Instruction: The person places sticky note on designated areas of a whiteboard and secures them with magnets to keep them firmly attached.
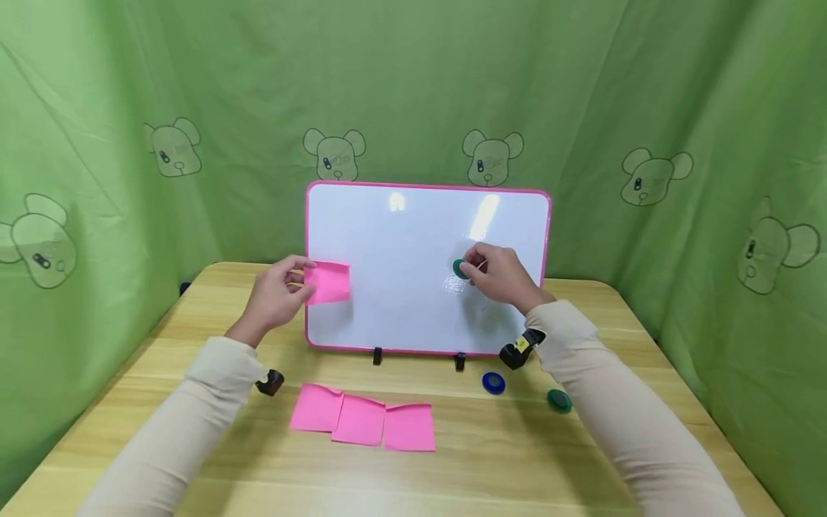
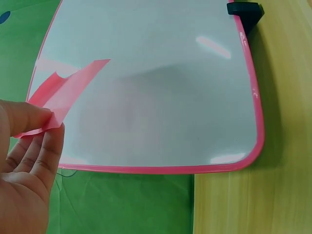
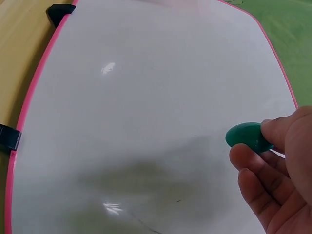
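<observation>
A pink-framed whiteboard [image 1: 400,237] [image 2: 161,97] [image 3: 146,112] stands upright on the wooden table [image 1: 194,459]. My left hand [image 1: 278,294] [image 2: 27,165] pinches a pink sticky note [image 1: 327,282] [image 2: 63,95] by its edge, in front of the board's left side. On the board's right half my right hand [image 1: 500,276] [image 3: 273,180] pinches a green round magnet [image 1: 460,268] [image 3: 247,137] close to the white surface; whether it touches is unclear.
Three pink sticky notes [image 1: 362,424] lie in a row on the table before the board. A blue magnet [image 1: 494,383] and a green magnet [image 1: 558,400] rest at the front right. Green cloth [image 1: 97,143] walls the table in.
</observation>
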The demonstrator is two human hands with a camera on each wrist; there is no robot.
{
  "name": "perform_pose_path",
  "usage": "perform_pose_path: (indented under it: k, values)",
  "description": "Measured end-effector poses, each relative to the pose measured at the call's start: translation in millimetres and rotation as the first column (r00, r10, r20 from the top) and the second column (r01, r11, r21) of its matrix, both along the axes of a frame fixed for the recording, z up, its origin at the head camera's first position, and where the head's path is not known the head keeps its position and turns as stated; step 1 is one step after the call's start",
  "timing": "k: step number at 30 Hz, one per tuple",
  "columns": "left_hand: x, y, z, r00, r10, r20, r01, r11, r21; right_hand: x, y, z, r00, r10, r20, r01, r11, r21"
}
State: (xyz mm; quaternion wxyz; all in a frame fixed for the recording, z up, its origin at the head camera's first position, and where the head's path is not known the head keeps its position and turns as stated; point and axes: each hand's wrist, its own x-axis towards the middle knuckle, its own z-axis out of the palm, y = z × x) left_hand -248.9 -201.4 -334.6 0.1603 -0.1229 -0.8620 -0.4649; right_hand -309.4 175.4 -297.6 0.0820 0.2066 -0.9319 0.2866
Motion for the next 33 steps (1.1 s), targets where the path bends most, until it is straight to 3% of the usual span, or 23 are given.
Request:
perform_pose_path:
  k: [7,22,33]
  values:
    - [-4.5,0,3.8,1.000,0.009,-0.002,-0.009,1.000,0.007,-6.2,-9,3.9,1.000,0.018,-0.020,-0.018,1.000,-0.016]
    - [-19.2,0,5.1,0.991,0.030,-0.128,-0.028,1.000,0.014,-18.4,-25,8.7,0.998,0.049,-0.040,-0.050,0.998,-0.035]
    - [-33.5,5,10.8,0.994,0.079,-0.081,-0.077,0.997,0.030,-31.0,-37,6.9,0.999,0.036,-0.025,-0.038,0.995,-0.095]
